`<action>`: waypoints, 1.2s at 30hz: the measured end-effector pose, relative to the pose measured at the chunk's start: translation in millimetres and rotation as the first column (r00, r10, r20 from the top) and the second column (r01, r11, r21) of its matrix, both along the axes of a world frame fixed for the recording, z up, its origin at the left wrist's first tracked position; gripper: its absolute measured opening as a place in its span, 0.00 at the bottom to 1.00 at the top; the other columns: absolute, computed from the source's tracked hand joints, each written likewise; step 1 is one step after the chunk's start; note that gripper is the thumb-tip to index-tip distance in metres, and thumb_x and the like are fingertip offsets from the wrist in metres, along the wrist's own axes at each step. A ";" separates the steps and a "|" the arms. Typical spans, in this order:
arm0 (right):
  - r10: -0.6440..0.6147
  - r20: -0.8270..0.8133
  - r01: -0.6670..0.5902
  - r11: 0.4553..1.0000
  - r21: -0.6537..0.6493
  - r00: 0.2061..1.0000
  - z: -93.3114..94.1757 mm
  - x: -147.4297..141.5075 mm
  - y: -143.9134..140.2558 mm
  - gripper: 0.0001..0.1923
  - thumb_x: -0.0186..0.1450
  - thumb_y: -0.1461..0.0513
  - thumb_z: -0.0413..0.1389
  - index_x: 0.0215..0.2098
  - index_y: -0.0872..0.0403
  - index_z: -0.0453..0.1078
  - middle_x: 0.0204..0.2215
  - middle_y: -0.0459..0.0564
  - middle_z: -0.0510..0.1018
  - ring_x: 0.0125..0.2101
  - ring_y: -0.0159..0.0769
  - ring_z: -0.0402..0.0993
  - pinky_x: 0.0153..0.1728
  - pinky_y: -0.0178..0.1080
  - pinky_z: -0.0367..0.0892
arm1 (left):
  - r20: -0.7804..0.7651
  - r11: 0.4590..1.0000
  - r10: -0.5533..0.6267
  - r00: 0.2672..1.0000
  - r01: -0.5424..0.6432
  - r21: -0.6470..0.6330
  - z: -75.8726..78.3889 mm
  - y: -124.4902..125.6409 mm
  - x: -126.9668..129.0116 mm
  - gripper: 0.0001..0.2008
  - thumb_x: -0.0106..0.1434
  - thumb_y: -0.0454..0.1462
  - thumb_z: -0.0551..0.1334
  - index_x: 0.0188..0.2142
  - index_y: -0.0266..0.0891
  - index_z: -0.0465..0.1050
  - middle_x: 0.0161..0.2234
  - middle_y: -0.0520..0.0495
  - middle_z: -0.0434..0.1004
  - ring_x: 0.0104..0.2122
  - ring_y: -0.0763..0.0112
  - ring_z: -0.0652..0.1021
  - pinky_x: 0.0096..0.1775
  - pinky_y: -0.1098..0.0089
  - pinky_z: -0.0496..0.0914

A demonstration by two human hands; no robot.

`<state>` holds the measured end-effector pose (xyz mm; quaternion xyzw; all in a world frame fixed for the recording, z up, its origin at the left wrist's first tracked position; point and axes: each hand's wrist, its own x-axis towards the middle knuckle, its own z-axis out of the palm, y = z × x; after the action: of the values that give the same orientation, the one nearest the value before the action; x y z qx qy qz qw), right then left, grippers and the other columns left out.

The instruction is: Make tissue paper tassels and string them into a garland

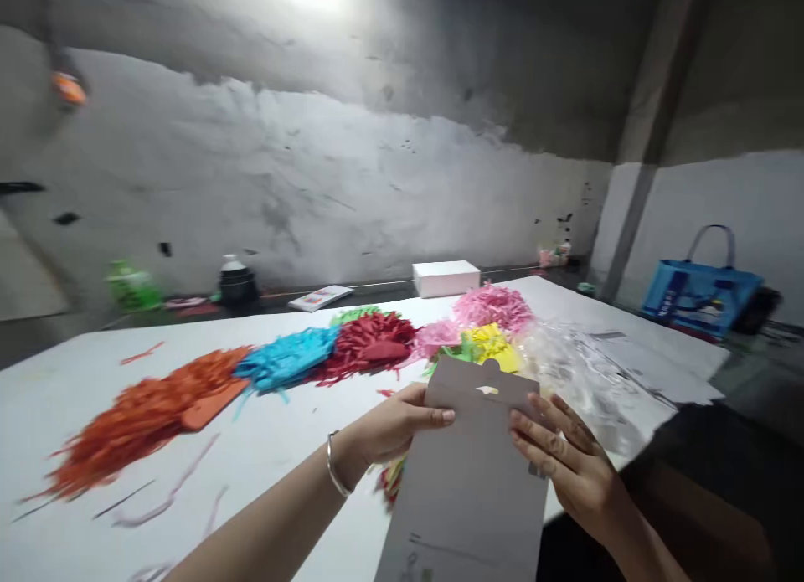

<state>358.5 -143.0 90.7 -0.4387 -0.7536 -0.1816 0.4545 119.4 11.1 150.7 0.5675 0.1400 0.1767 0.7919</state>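
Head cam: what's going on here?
A person stands at a white table and holds a grey card sleeve upright in both hands: the left hand grips its left edge, and the right hand its right edge. Behind it lie piles of shredded paper: orange, blue, dark red, pink and yellow, with clear plastic bags beside them. A white box sits at the far edge.
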 end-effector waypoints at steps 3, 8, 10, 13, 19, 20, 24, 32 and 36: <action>0.076 0.079 -0.083 0.993 0.089 0.994 -16.4 -27.5 32.1 0.21 0.69 0.69 0.49 0.57 0.48 0.72 0.54 0.52 0.78 0.62 0.47 0.66 0.60 0.58 0.64 | -0.023 0.987 0.150 0.988 -0.151 -0.045 -30.2 2.4 -42.4 0.19 0.56 0.35 0.73 0.47 0.33 0.80 0.41 0.36 0.84 0.40 0.56 0.83 0.44 0.63 0.75; 0.083 -0.097 -0.086 0.996 -0.026 0.992 -37.2 -90.3 77.6 0.24 0.69 0.67 0.54 0.63 0.50 0.66 0.59 0.59 0.70 0.59 0.48 0.68 0.53 0.51 0.71 | -0.051 0.954 0.260 0.964 -0.265 -0.138 -66.9 3.2 -83.2 0.22 0.53 0.37 0.74 0.47 0.33 0.80 0.39 0.37 0.85 0.37 0.57 0.84 0.40 0.66 0.75; 0.120 -0.118 -0.124 0.992 -0.026 0.986 -36.7 -106.1 94.8 0.22 0.69 0.66 0.56 0.61 0.50 0.67 0.52 0.57 0.75 0.52 0.44 0.73 0.48 0.46 0.73 | -0.059 0.947 0.275 0.960 -0.281 -0.158 -74.1 3.8 -90.7 0.22 0.53 0.38 0.74 0.47 0.33 0.81 0.39 0.38 0.85 0.37 0.57 0.84 0.40 0.66 0.75; 0.144 -0.083 -0.143 0.990 0.017 0.986 -28.0 -115.8 113.3 0.17 0.68 0.69 0.58 0.53 0.50 0.72 0.48 0.55 0.76 0.50 0.45 0.72 0.48 0.49 0.69 | -0.074 0.934 0.300 0.951 -0.309 -0.178 -78.6 4.6 -96.9 0.22 0.53 0.40 0.74 0.47 0.34 0.81 0.39 0.38 0.85 0.35 0.60 0.83 0.40 0.68 0.75; 0.174 -0.069 -0.175 0.984 -0.011 0.982 -16.2 -110.7 119.9 0.09 0.68 0.71 0.55 0.42 0.53 0.71 0.40 0.52 0.78 0.43 0.42 0.73 0.47 0.47 0.64 | -0.125 0.880 0.369 0.921 -0.390 -0.273 -81.3 8.3 -94.2 0.21 0.55 0.40 0.73 0.46 0.31 0.80 0.38 0.37 0.84 0.35 0.59 0.83 0.38 0.67 0.75; 0.160 -0.093 -0.162 0.987 -0.007 0.983 -18.3 -108.0 118.1 0.09 0.68 0.71 0.55 0.42 0.53 0.70 0.38 0.51 0.78 0.42 0.41 0.74 0.46 0.47 0.64 | -0.148 0.861 0.384 0.911 -0.411 -0.298 -82.5 9.6 -93.1 0.21 0.55 0.40 0.73 0.46 0.31 0.80 0.38 0.37 0.84 0.34 0.59 0.83 0.37 0.67 0.75; 0.163 -0.139 -0.166 0.986 -0.010 0.977 -33.9 -100.8 109.6 0.15 0.66 0.73 0.54 0.48 0.53 0.70 0.33 0.49 0.78 0.35 0.38 0.74 0.42 0.43 0.66 | -0.198 0.826 0.369 0.908 -0.418 -0.378 -90.1 16.6 -92.4 0.20 0.55 0.39 0.71 0.46 0.31 0.80 0.36 0.37 0.85 0.30 0.59 0.83 0.35 0.65 0.76; 0.132 -0.167 -0.161 0.972 -0.171 0.977 -52.8 -112.5 114.6 0.09 0.70 0.67 0.53 0.45 0.51 0.73 0.30 0.48 0.78 0.31 0.37 0.75 0.34 0.39 0.72 | -0.140 0.821 0.271 0.952 -0.304 -0.482 -109.5 16.4 -94.5 0.22 0.58 0.44 0.67 0.47 0.29 0.80 0.35 0.36 0.85 0.31 0.60 0.83 0.34 0.69 0.74; 0.171 -0.145 -0.192 0.970 -0.150 0.975 -52.3 -109.9 115.5 0.12 0.70 0.67 0.54 0.50 0.51 0.73 0.31 0.48 0.79 0.33 0.36 0.75 0.36 0.38 0.73 | -0.058 0.861 0.235 0.970 -0.236 -0.451 -111.5 11.8 -94.6 0.26 0.57 0.46 0.68 0.50 0.29 0.78 0.39 0.35 0.84 0.39 0.54 0.83 0.40 0.66 0.73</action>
<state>248.5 -27.6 38.4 -0.4146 -0.7716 -0.0477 0.4801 24.8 22.9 39.2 0.3450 0.2461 0.2341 0.8750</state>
